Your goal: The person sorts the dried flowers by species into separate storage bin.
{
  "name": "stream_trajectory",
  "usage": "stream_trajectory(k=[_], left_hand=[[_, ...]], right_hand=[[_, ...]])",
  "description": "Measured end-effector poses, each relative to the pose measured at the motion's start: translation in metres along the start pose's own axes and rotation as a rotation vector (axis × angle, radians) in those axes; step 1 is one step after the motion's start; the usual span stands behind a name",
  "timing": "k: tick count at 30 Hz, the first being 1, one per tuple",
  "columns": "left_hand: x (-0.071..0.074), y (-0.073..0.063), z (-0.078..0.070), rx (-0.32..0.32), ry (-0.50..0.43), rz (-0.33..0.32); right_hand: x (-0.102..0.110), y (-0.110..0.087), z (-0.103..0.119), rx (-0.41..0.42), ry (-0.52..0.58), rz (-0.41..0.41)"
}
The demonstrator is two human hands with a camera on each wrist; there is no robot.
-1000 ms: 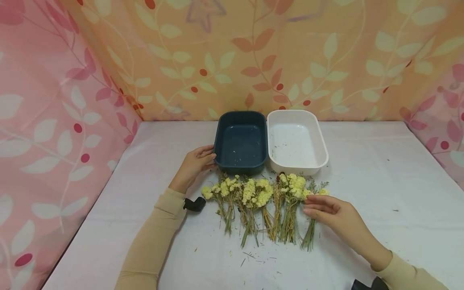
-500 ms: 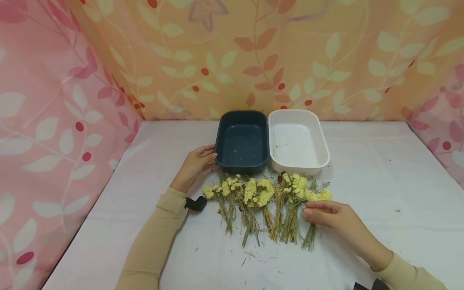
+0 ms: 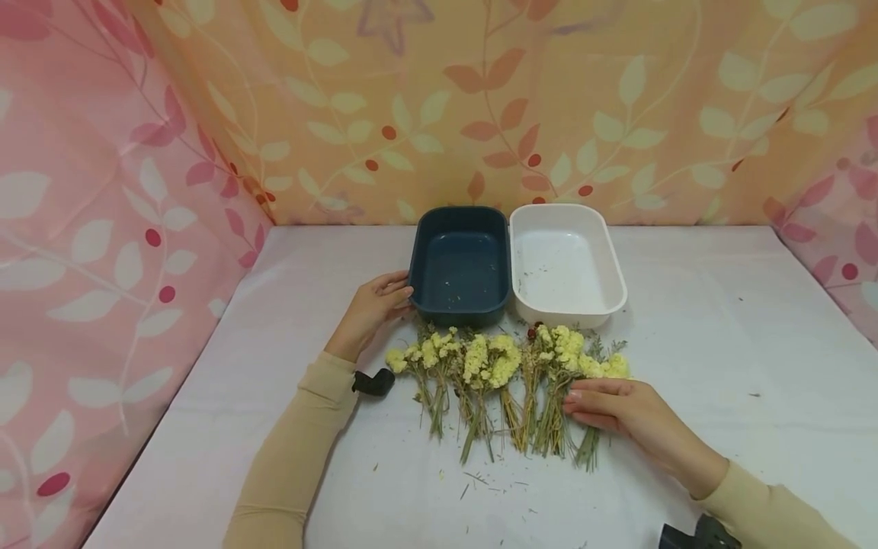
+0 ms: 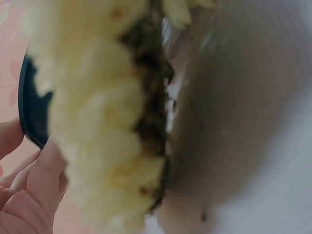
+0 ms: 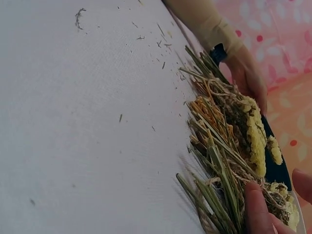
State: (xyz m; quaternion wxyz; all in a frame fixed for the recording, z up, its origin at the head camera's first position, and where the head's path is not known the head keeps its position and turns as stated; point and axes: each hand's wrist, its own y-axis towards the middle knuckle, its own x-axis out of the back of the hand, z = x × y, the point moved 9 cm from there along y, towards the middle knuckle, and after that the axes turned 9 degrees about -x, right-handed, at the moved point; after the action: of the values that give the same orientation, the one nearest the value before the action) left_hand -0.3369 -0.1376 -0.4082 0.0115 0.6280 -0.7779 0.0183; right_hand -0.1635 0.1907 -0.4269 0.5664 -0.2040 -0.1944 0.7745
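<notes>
Small bunches of dried yellow flowers [image 3: 490, 362], their stems tied with twine, lie in a row on the white-covered table. My left hand [image 3: 362, 316] rests at the left side of a dark blue tub [image 3: 461, 263], thumb by its rim. In the left wrist view, a blurred flower head [image 4: 97, 117] hides part of that hand. At the right end of the row, my right hand [image 3: 634, 419] lies over the stems of the last bunches. The right wrist view shows a straight finger [image 5: 257, 209] at the tied stems [image 5: 222, 180], the thumb held apart.
A white tub [image 3: 569, 267] stands against the right side of the blue one, with bits of plant inside. Stem scraps [image 3: 476, 479] are scattered on the tablecloth in front of the bunches. Patterned cloth [image 3: 343, 114] rises behind the table and at both sides.
My right hand has slid from the yellow heads at the right end down and slightly left onto the stems. My left hand stays at the blue tub. The head view shifts slightly.
</notes>
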Motion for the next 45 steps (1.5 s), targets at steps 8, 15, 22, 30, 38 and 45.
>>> stream_trajectory(k=[8,15,22,30,38,45], left_hand=[[-0.004,0.004,0.001,-0.004,-0.001,0.003],[-0.006,0.002,0.007,0.009,-0.008,0.003],[-0.001,0.001,0.005,0.007,0.003,-0.001],[0.001,0.002,0.005,0.009,-0.003,-0.002],[-0.002,0.002,0.004,0.011,-0.016,-0.002],[0.000,0.002,0.006,0.023,-0.008,0.002]], right_hand=[[0.003,0.006,-0.001,-0.018,-0.009,-0.056],[0.000,0.010,-0.003,-0.030,-0.063,-0.053],[-0.006,0.018,-0.003,-0.040,-0.103,-0.070],[-0.008,0.022,-0.001,-0.067,-0.077,-0.075],[-0.005,0.023,-0.003,-0.098,-0.106,-0.093],[-0.010,0.023,-0.003,-0.097,-0.073,-0.105]])
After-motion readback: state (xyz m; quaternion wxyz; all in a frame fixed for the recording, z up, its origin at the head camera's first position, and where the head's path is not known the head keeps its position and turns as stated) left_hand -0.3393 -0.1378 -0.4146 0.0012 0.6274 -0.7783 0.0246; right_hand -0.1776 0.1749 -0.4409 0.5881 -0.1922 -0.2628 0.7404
